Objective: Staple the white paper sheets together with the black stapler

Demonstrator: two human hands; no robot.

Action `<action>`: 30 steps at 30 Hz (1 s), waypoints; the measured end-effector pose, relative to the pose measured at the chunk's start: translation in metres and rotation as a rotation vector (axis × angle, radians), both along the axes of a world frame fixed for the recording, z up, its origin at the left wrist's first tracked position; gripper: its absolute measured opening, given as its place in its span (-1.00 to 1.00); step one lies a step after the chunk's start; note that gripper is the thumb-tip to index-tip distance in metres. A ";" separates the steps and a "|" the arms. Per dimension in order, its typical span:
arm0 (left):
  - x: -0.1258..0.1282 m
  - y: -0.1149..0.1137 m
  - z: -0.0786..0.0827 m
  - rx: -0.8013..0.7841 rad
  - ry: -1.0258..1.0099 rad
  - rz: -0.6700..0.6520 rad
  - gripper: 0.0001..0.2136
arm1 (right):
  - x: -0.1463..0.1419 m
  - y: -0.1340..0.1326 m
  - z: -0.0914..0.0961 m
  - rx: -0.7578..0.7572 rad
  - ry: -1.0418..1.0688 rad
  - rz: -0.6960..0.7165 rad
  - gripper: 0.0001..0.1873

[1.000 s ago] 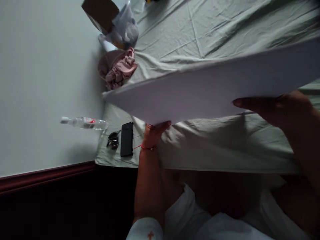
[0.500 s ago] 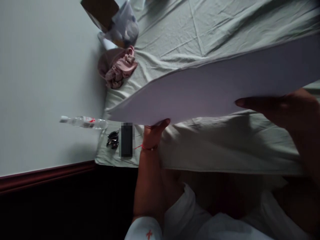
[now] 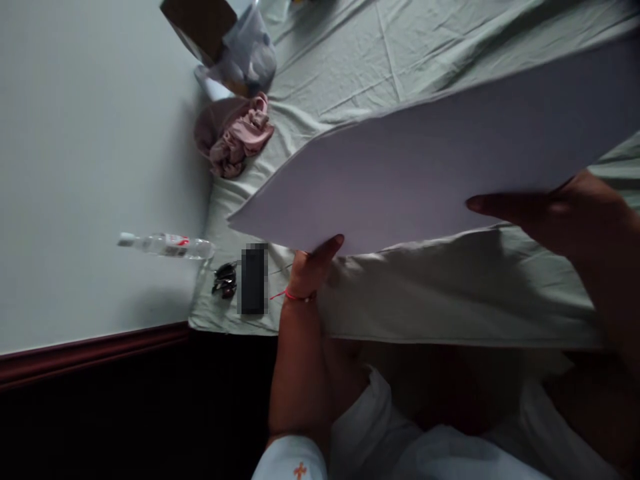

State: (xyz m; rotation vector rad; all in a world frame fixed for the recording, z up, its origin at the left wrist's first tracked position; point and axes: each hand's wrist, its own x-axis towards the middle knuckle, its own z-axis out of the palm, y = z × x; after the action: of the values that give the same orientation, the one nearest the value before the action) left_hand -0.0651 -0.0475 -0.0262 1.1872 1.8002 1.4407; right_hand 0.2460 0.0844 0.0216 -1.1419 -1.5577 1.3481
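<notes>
A broad white sheet of paper (image 3: 410, 170), perhaps several layered sheets, is held up at a slant above the cloth-covered table. Its pointed corner reaches toward the left and its right end runs out of view. My left hand (image 3: 313, 263) grips the lower edge near the left corner, thumb on top and the other fingers hidden beneath. Farther right, my right hand (image 3: 545, 210) holds the same edge, thumb flat on the face and fingers out of sight underneath. A red string bracelet circles my left wrist.
Left of my left hand lie a dark, blurred-out rectangular object (image 3: 253, 279) and a bunch of keys (image 3: 225, 280). A clear plastic bottle (image 3: 170, 245) is near the wall. Pink cloth (image 3: 240, 137), a plastic bag (image 3: 253, 53) and a brown box (image 3: 200, 27) sit farther back on the pale green tablecloth (image 3: 345, 80).
The paper has tilted so more of its face shows; its upper edge rose and its left corner shifted slightly right. Both hands keep their hold with little movement.
</notes>
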 end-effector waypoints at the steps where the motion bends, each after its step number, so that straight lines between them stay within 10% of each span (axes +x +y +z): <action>1: 0.002 0.001 0.002 -0.003 -0.027 -0.002 -0.46 | 0.001 0.001 -0.002 0.019 -0.013 0.025 -0.67; 17: 0.014 0.020 0.011 -0.106 -0.352 0.032 -0.52 | 0.007 0.013 -0.017 -0.385 0.067 0.103 -0.65; 21: 0.018 0.022 0.012 -0.055 -0.064 0.046 -0.68 | 0.006 0.016 -0.021 -0.358 0.063 -0.028 -0.74; 30: 0.005 0.017 0.020 0.144 0.681 0.552 -0.80 | 0.006 0.016 -0.015 -0.334 0.044 -0.192 -0.85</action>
State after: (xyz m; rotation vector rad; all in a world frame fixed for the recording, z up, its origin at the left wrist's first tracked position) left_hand -0.0597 -0.0305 -0.0067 1.4422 2.6907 1.5884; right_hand 0.2515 0.1000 0.0062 -1.4137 -1.1844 1.5252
